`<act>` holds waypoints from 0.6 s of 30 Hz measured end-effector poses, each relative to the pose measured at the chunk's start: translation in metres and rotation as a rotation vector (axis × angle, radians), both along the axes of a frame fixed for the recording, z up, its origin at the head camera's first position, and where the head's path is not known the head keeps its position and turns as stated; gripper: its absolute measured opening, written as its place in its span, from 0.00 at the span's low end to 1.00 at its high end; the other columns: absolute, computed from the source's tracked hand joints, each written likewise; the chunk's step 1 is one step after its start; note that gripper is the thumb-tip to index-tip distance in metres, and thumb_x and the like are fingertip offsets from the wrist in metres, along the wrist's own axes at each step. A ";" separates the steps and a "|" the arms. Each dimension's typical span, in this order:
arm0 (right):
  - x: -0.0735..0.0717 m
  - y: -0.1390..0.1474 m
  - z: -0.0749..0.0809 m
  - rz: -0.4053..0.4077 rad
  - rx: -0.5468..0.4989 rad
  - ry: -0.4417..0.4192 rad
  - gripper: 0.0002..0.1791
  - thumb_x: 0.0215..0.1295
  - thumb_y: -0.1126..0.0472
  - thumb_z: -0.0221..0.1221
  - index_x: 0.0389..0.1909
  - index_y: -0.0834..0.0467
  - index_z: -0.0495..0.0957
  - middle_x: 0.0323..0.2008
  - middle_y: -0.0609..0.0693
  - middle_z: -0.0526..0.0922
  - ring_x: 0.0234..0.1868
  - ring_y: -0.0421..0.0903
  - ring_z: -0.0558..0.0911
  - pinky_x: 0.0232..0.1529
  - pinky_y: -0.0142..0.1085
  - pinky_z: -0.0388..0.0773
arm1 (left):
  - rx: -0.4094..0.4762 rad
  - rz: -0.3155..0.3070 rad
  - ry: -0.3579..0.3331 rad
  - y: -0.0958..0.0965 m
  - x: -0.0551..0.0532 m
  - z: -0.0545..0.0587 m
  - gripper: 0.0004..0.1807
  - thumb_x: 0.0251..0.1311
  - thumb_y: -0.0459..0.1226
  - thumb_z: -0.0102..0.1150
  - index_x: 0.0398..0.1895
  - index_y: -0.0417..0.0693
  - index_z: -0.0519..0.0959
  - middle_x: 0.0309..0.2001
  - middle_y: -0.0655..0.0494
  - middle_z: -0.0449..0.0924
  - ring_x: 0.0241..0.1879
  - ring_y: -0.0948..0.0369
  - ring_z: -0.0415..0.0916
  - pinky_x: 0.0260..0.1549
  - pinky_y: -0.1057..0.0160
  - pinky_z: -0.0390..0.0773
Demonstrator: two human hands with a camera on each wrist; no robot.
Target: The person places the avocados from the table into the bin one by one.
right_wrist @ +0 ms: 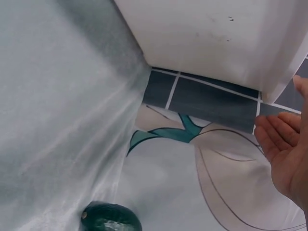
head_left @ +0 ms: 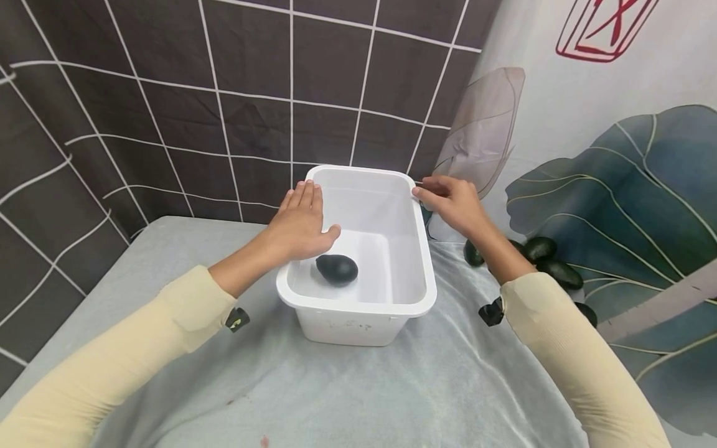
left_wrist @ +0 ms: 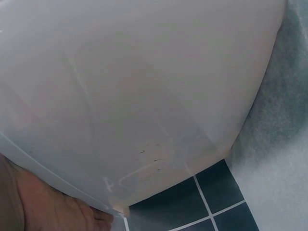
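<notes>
A white plastic tub (head_left: 358,308) stands on the cloth-covered table, with one dark avocado (head_left: 337,269) lying inside near its front left. My left hand (head_left: 299,224) lies over the tub's left rim, fingers straight and thumb out above the inside. In the left wrist view part of that hand (left_wrist: 53,207) shows beside the tub's wall. At the far right corner, my right hand (head_left: 454,202) has its thumb at the rim and its fingers outside. The right wrist view shows the right hand's fingers (right_wrist: 274,137) loosely bent, apart from the tub's wall.
Several dark avocados (head_left: 560,274) lie on the right, partly behind my right forearm; one avocado (right_wrist: 110,217) shows in the right wrist view. A dark tile-patterned sheet (head_left: 252,124) hangs behind the tub, and a leaf-patterned cloth (head_left: 616,193) hangs at the right.
</notes>
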State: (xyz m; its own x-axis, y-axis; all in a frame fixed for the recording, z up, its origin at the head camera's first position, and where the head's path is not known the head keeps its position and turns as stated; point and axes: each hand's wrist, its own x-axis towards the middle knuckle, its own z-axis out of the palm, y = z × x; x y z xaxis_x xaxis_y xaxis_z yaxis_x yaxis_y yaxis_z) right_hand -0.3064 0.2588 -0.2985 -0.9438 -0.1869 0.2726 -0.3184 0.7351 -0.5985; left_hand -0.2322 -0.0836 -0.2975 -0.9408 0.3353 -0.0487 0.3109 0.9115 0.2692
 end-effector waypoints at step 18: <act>0.008 0.020 -0.015 -0.028 -0.005 -0.041 0.36 0.80 0.36 0.64 0.72 0.60 0.84 0.69 0.62 0.89 0.69 0.62 0.89 0.69 0.61 0.84 | 0.003 0.003 0.000 0.001 0.001 0.001 0.54 0.82 0.58 0.40 0.91 0.27 0.36 0.93 0.30 0.29 0.94 0.37 0.26 0.93 0.40 0.32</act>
